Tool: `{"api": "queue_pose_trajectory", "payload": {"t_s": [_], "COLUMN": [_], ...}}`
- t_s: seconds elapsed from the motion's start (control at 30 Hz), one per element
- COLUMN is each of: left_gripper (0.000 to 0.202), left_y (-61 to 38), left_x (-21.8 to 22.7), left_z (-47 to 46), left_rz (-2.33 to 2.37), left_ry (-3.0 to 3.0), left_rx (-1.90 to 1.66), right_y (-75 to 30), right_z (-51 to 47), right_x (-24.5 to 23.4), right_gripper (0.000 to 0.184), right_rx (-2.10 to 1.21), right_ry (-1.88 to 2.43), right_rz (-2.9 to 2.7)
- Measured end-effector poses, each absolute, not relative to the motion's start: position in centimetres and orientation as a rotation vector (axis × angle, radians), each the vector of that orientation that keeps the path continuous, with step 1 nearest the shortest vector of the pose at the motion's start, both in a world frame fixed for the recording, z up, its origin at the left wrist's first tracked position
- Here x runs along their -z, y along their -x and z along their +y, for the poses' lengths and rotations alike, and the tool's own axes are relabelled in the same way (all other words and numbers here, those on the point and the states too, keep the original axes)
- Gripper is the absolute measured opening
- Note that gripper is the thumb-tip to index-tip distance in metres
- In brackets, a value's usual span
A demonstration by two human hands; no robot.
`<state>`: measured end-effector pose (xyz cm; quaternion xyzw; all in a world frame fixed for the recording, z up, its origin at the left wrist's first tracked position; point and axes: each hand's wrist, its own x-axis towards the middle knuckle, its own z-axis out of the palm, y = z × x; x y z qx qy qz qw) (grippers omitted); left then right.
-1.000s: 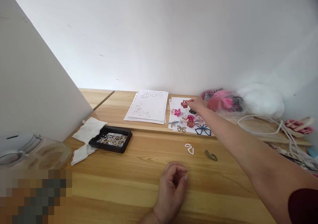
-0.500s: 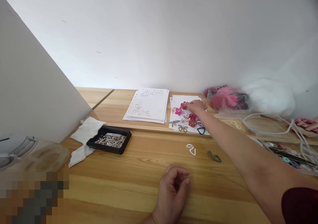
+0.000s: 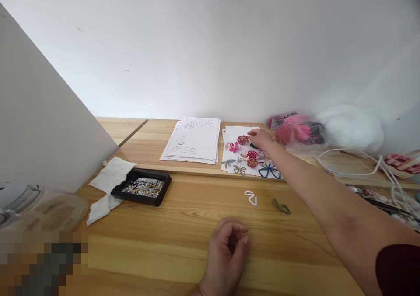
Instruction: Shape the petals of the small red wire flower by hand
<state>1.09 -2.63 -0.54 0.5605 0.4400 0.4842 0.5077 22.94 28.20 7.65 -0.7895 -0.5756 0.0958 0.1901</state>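
Note:
My right hand (image 3: 260, 137) reaches over the paper with beaded flowers, its fingertips just beside a dark red beaded flower (image 3: 243, 140); its fingers look parted and nothing shows in them. Around it lie a bright pink flower (image 3: 233, 147), another red flower (image 3: 252, 162), a grey-green flower (image 3: 239, 170) and a dark blue flower (image 3: 269, 170), partly behind my forearm. Near the front, my left hand (image 3: 228, 248) rests on the wooden table, fingers loosely curled, thumb apart, holding nothing. Beyond it lie a white looped piece (image 3: 251, 197) and an olive-green looped piece (image 3: 281, 206).
Sketched paper sheets (image 3: 193, 141) are stacked on the raised back board. A black tray (image 3: 160, 195) of beads sits at left beside white tissue (image 3: 113, 173). Bagged pink material (image 3: 293, 129), white stuffing (image 3: 352, 127) and a white cord (image 3: 348, 173) occupy the right.
My right hand's fingertips have come off the dark red flower and parted slightly. More of the dark blue flower shows beside my forearm. My left hand stays put; the view has shifted slightly.

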Motion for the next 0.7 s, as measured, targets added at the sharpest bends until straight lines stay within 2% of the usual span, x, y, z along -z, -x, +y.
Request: {"api": "queue_pose_trajectory", "payload": {"t_s": [0.13, 0.47, 0.7], "left_gripper": [0.012, 0.011, 0.011], "left_y": [-1.1, -1.0, -1.0], "left_x": [0.5, 0.5, 0.2], "left_z": [-2.6, -2.6, -2.6], "left_rz": [1.06, 1.058, 1.054], "left_ry": [-1.355, -1.352, -1.36], "left_rx": [-1.167, -1.164, -1.16], "right_y": [-22.4, -22.3, -23.1], "right_z": [28.3, 28.5, 27.8], "right_x": [-7.4, -6.9, -8.2], "right_gripper": [0.023, 0.027, 0.048], "right_rx": [-0.266, -0.216, -0.288], "right_ry": [2.202, 2.151, 2.021], "right_rz": [-1.628, -1.662, -1.988]}}
